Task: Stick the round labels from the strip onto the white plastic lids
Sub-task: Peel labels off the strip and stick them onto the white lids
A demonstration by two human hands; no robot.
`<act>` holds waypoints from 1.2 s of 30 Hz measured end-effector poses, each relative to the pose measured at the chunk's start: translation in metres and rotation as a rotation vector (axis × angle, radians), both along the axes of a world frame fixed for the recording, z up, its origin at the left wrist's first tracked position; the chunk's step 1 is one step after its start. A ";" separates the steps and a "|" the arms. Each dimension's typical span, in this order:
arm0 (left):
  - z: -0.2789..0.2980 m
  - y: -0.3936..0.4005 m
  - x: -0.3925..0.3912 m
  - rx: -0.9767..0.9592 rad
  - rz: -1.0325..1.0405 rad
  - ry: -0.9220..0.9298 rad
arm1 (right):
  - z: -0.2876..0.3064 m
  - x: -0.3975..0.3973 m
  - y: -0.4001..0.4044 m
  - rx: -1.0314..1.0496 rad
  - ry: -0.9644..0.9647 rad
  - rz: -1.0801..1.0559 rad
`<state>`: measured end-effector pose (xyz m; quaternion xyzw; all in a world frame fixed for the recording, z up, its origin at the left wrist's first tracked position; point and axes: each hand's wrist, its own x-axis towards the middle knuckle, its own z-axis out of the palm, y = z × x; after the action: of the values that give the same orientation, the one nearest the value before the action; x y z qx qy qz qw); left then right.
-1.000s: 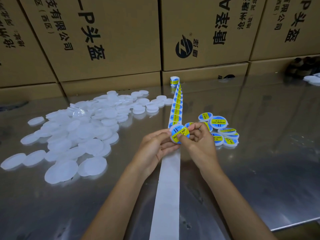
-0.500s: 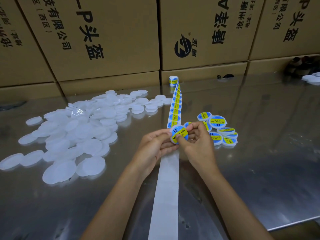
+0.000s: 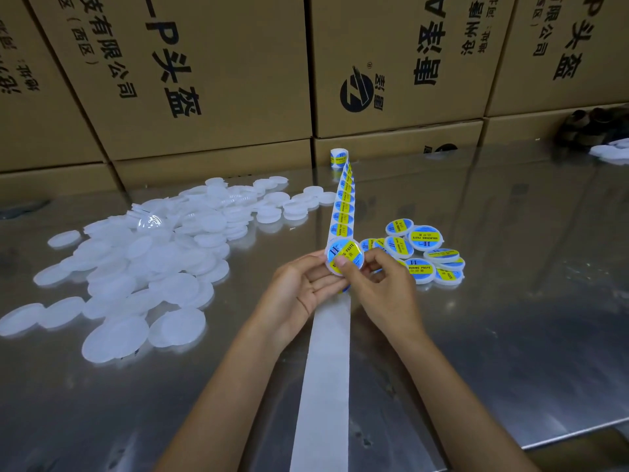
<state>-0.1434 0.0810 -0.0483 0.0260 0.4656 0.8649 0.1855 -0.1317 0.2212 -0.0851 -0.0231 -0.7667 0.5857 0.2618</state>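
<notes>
Both hands meet above the middle of a shiny metal bench (image 3: 510, 335) and hold one white lid (image 3: 344, 256) between them. The left hand (image 3: 299, 291) cradles it from below with curled fingers, while the right hand (image 3: 381, 284) pinches its near edge, thumb pressed on the round blue-and-yellow label (image 3: 343, 253) that covers its face. Under the hands a narrow paper strip (image 3: 326, 369) runs from the near edge of the bench straight away from the person; its near stretch is bare white backing, its far stretch carries a row of labels and ends in a small curl (image 3: 339, 157) just before the cardboard boxes (image 3: 204, 80) that wall off the back of the bench. To the left a wide, loose heap of plain lids (image 3: 146, 267) lies, flat frosted-white discs overlapping one another. Just right of the hands sits a small cluster of labelled lids (image 3: 425, 250), glossy and partly stacked. The right half of the bench, out to its front-right edge, is open reflective metal.
</notes>
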 end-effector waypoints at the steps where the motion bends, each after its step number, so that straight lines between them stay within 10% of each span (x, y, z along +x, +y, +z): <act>1: -0.001 0.000 -0.001 -0.009 0.006 -0.004 | 0.001 0.001 0.001 0.002 0.015 -0.009; 11: -0.007 -0.008 0.001 -0.376 -0.071 0.369 | 0.003 0.006 -0.001 0.049 -0.007 0.119; 22: -0.003 -0.012 -0.001 -0.331 0.198 0.283 | 0.007 0.010 -0.008 0.106 -0.034 0.219; 36: -0.001 -0.009 0.001 -0.284 -0.124 0.370 | 0.012 0.011 0.001 -0.198 0.015 0.189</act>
<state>-0.1426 0.0716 -0.0489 0.1861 0.6060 0.7584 0.1516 -0.1211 0.2218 -0.0732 0.0280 -0.7021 0.6806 0.2076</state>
